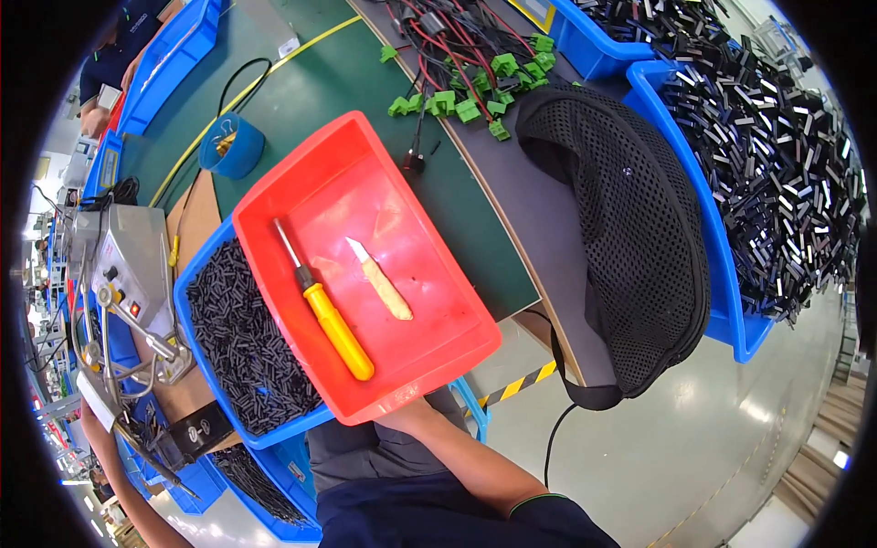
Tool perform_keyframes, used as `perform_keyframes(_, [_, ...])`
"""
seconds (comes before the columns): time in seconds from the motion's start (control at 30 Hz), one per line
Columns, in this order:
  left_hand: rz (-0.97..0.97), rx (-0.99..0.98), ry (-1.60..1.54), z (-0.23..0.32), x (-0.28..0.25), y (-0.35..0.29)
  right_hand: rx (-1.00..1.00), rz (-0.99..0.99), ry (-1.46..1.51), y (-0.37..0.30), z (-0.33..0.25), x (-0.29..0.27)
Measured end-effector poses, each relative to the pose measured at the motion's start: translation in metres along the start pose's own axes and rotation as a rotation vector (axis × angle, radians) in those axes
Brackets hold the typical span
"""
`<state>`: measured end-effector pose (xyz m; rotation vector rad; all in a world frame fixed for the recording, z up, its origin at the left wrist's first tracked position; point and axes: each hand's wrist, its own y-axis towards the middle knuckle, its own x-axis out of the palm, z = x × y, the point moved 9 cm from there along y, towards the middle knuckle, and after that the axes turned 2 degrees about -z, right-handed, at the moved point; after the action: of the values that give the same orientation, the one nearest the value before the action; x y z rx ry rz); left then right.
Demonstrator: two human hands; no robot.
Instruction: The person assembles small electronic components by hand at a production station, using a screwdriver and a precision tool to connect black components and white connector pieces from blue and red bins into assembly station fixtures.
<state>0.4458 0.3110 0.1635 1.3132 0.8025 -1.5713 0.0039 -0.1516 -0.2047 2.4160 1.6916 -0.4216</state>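
A red plastic tray (pixel 420 274) is tilted toward me above the workbench. Its near edge rests in my right hand (pixel 408 417), whose fingers are mostly hidden under the tray. Inside lie a screwdriver (pixel 338 331) with a yellow handle and a small craft knife (pixel 385 289) with a pale wrapped handle, side by side and apart. At the far left my left hand (pixel 94 427) is beside a white flat piece (pixel 98 400) next to a metal bench machine (pixel 132 265); its fingers are hidden, so its grip does not show.
Left of the tray stands a blue bin (pixel 301 425) of short black tubes. Beyond sits a blue cup (pixel 233 151). Red and black wires with green connectors (pixel 468 110) lie at the top, near a black mesh bag (pixel 630 237). Blue bins (pixel 708 247) of black parts line the right.
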Motion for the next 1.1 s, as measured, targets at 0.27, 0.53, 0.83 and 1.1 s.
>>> perform_keyframes(0.27, [-0.179,-0.189,-0.427,-0.008,0.029,-0.006,-0.006,-0.017,-0.143,-0.002,0.014,0.012])
perform_keyframes(0.53, [0.006,-0.292,-0.909,0.036,0.021,-0.022,-0.080,0.004,-0.224,0.001,-0.007,0.004])
perform_keyframes(0.83, [0.496,-0.030,-0.761,0.090,-0.088,-0.047,0.065,-0.142,-0.302,-0.003,-0.026,0.017])
perform_keyframes(1.1, [0.401,0.133,-0.626,0.170,-0.139,-0.170,-0.044,-0.112,-0.260,-0.006,-0.068,0.032])
